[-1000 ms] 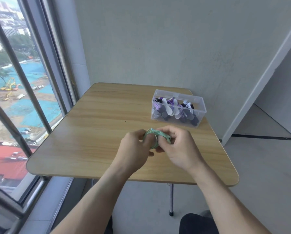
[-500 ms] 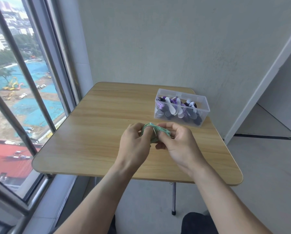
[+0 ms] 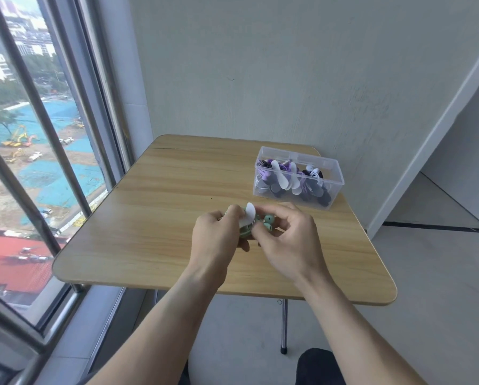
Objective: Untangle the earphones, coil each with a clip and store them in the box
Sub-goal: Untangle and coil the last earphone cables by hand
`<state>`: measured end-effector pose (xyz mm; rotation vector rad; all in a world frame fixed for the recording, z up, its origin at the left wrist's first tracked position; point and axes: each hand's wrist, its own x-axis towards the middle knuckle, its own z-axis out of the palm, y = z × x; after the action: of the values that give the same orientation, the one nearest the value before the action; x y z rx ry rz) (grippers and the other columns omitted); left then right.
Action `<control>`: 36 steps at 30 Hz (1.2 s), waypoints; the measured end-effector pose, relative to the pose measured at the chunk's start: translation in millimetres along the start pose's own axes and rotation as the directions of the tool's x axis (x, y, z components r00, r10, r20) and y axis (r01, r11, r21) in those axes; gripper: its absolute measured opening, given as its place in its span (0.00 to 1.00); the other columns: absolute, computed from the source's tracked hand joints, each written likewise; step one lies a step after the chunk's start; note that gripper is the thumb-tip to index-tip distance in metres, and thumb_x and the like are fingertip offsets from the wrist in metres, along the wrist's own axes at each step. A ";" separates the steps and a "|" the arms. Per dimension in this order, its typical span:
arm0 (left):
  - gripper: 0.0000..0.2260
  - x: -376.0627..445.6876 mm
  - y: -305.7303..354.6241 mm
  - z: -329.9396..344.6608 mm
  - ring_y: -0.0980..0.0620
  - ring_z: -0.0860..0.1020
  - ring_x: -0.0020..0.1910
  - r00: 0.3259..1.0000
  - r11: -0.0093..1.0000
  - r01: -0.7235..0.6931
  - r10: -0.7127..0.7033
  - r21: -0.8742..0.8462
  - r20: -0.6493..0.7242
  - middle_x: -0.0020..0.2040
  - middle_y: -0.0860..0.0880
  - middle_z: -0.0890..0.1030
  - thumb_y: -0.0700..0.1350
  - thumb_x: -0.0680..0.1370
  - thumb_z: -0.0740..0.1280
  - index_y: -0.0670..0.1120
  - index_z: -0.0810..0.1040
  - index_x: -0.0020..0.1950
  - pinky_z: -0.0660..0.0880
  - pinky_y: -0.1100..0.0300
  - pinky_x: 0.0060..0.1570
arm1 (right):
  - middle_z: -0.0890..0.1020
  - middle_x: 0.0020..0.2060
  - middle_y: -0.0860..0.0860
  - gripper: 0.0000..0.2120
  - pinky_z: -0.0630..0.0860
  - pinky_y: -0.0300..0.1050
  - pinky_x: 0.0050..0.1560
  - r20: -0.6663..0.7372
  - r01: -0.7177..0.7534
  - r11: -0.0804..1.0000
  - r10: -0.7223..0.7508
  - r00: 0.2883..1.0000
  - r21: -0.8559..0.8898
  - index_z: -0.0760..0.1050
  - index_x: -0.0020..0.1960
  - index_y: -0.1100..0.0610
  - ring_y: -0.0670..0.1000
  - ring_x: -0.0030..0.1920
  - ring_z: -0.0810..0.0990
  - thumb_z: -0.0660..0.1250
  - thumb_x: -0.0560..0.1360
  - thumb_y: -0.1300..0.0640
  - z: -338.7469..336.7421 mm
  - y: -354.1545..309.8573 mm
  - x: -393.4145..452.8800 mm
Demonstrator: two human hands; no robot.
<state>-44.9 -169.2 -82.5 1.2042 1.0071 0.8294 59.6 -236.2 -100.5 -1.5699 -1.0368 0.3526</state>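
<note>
**Fasten the clip round the coil**

Your left hand (image 3: 214,234) grips the green coil (image 3: 248,232) above the table (image 3: 149,240), and your right hand (image 3: 285,237) pinches it beside the white clip (image 3: 248,216) — keep the loops tight and tuck in the earbuds (image 3: 268,221) while you close it. Beyond, well apart, the box (image 3: 298,179) sits open and already crowded — nothing blocks the way

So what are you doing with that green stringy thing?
Those are green earphones, wound into a little coil. The left hand and the right hand both hold the coil above the wooden table, and a white clip is being put around it to keep it neat. It has not gone into the clear box yet. That box sits at the table's far right and already holds other coiled earphones with clips.
</note>
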 end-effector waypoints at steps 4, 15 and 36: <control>0.14 -0.9 0.9 0.4 0.45 0.76 0.29 0.999 0.999 -0.034 0.034 0.042 -0.001 0.32 0.41 0.83 0.42 0.75 0.62 0.33 0.81 0.41 0.72 0.51 0.36 | 0.82 0.37 0.47 0.11 0.78 0.46 0.39 -0.085 0.045 0.994 -0.054 0.995 -0.099 0.84 0.41 0.50 0.50 0.35 0.82 0.71 0.74 0.43 3.1 -0.1 -0.9; 0.14 0.1 1.2 22.9 0.48 0.69 0.23 0.980 0.991 -0.089 0.070 -0.096 -0.187 0.27 0.43 0.75 0.42 0.77 0.60 0.34 0.76 0.37 0.64 0.62 0.25 | 0.79 0.29 0.52 0.12 0.72 0.39 0.32 -0.156 -0.189 0.896 0.271 0.950 0.403 0.81 0.41 0.62 0.48 0.28 0.73 0.70 0.78 0.54 9.3 -14.7 3.0; 0.05 44.8 -2.4 39.4 0.46 0.79 0.50 0.980 0.976 -0.183 0.191 0.121 -0.058 0.47 0.52 0.78 0.48 0.81 0.59 0.48 0.69 0.53 0.74 0.51 0.50 | 0.85 0.34 0.49 0.04 0.79 0.41 0.36 -0.474 -0.119 0.981 0.177 0.862 0.150 0.85 0.39 0.54 0.42 0.31 0.82 0.79 0.71 0.56 -43.4 -21.4 99.0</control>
<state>7.7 -142.0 -90.3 1.3932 1.0200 0.9771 137.2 -189.1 -37.9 -1.5289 -0.4954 0.1048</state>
